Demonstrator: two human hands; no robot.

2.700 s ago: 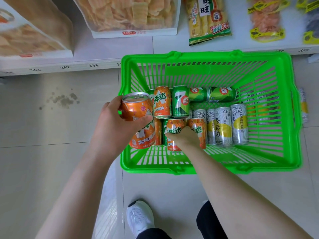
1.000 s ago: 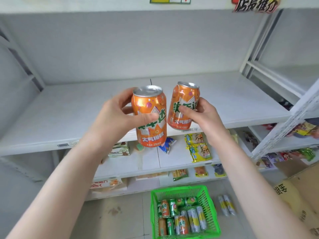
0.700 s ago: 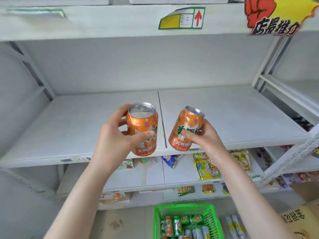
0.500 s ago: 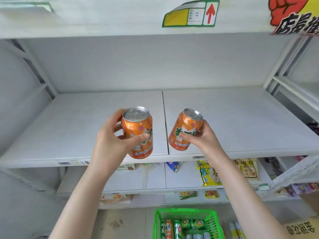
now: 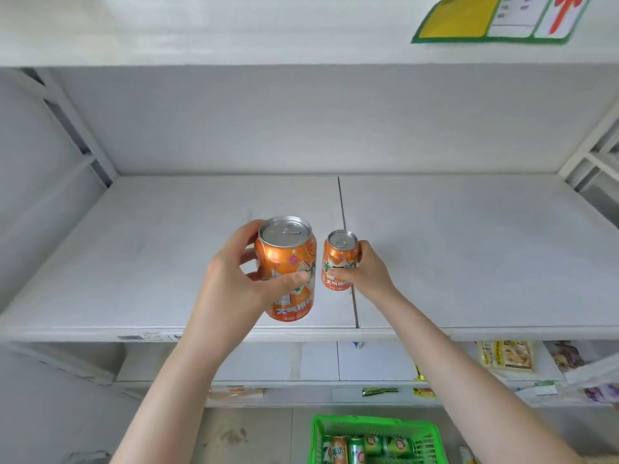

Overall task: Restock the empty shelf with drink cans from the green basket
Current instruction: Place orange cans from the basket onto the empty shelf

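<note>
My left hand [image 5: 241,283] grips an orange drink can [image 5: 288,259] upright, held just above the front part of the white shelf [image 5: 167,249]. My right hand [image 5: 366,272] holds a second orange can [image 5: 338,259] farther in, upright near the seam between the two shelf boards; I cannot tell if its base touches the board. No cans stand on the shelf apart from these. The green basket [image 5: 316,437] sits on the floor at the bottom edge of the view, with several orange and green cans inside.
White back wall and side braces enclose the shelf. A shelf above carries a yellow and green label with a red arrow [image 5: 495,18]. Lower shelves hold snack packets [image 5: 505,354].
Both hands lifted the orange cans out of the basket and up to the shelf. In the last half second the right can moved deeper over the shelf and turned upright.
</note>
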